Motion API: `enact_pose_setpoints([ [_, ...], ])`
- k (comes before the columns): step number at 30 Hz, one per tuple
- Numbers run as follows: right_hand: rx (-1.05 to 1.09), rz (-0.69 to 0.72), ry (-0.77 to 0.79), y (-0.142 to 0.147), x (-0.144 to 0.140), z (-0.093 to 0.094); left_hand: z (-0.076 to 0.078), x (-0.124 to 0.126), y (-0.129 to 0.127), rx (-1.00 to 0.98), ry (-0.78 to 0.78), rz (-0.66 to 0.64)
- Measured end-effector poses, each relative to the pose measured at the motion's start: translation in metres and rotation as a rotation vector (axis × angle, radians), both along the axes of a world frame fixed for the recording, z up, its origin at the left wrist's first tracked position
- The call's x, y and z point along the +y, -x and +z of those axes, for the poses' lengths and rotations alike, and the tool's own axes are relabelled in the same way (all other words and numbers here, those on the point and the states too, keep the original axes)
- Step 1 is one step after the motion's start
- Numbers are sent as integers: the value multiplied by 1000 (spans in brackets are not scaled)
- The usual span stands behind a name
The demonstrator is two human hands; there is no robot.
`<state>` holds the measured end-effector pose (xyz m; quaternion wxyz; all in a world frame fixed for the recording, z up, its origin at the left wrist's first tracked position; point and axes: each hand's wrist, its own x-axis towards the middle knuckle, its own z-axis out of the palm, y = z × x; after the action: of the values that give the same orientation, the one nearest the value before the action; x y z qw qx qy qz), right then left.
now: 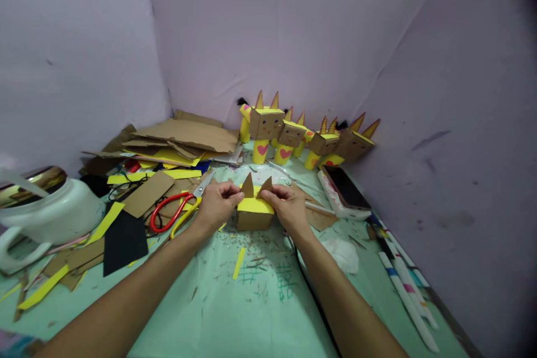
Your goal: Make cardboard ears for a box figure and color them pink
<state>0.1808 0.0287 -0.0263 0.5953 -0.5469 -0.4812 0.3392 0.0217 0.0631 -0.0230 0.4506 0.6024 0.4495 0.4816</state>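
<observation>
Green tabletop (230, 321): I see it running under the yellow-topped cardboard box (255, 213), with brown scraps scattered just in front of the box.
Cardboard stack (184, 135): flat sheets piled behind the box and to its left, some yellow sheets among them.
White handled vessel (75, 207): well to the left of the box.
Horned figures (292, 135): four in a row behind the box and to its right, with cardboard heads and yellow bodies.
Left hand (216, 204): I have it at the left of the box, thumb and fingertips drawn narrow, pinching the left cardboard triangle (247, 186).
Right hand (290, 207): at the right of the box, its thumb pressed on the right cardboard triangle (265, 186), the fingers holding it from behind.
Phone (346, 187): face up, to the right of the box and farther back.
Black card (125, 241): left of the box.
Scissors (203, 185): left of the box, beside my left hand, one handle red and one yellow.
Markers (409, 297): well to the right of the box, nearer me.
Cardboard triangles: both upright on top of the box.
Yellow strip (239, 263): lying in front of the box.
</observation>
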Motion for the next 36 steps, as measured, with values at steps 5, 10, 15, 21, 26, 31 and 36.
enact_pose_setpoints([
  [5, -57, -15, -35, 1, 0, -1, 4, -2, -1, 2, -19, 10],
  [10, -109, -31, -58, 1, 0, -2, 3, -2, -1, 23, -45, -3],
  [15, -135, -37, -76, -2, 2, -1, -2, 2, 1, 68, -89, -6],
  [21, -110, -26, -92, -8, 5, -4, -5, 7, 5, 102, -109, -23],
  [26, -59, 1, -80, -9, 7, -10, -5, 7, 4, 131, -123, -37],
  [31, -33, 0, -75, -8, 6, -10, -7, 6, 3, 138, -128, -22],
  [36, -15, -6, -72, -8, 7, -11, -6, 7, 2, 119, -106, -8],
])
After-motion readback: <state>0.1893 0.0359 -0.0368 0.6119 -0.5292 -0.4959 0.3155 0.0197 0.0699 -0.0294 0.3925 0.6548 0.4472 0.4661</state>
